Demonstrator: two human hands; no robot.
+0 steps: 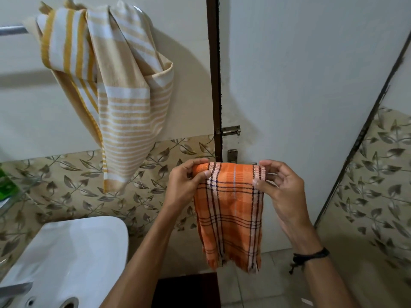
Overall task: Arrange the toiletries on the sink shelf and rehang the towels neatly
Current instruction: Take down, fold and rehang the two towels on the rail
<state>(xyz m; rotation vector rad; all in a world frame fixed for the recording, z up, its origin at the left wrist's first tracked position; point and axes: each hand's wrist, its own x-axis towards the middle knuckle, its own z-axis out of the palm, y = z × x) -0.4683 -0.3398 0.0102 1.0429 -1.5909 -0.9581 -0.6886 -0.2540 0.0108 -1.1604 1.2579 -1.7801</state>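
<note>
orange plaid cotton towel [230,210] hanging btwn hands | L hand [185,187] pinching top-left corner | R hand [279,187] pinching top-right

large towel [115,92] on rail [13,30], upper left | sink [73,252] below it | small towel [231,214] right, before door [300,85]

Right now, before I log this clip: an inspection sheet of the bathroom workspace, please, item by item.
Surface: white ceramic sink, lower left, partly cut off.
Job's things: orange checked cloth towel, folded, held up by its top edge; yellow-and-white striped towel bunched unevenly over metal rail.
Clutter: green item at left edge, cut off.
Grippers: left hand pinches the orange towel's top left; right hand its top right.
Cables: nothing seen.
Surroundings: white door with metal bolt; leaf-patterned wall tiles.
</note>
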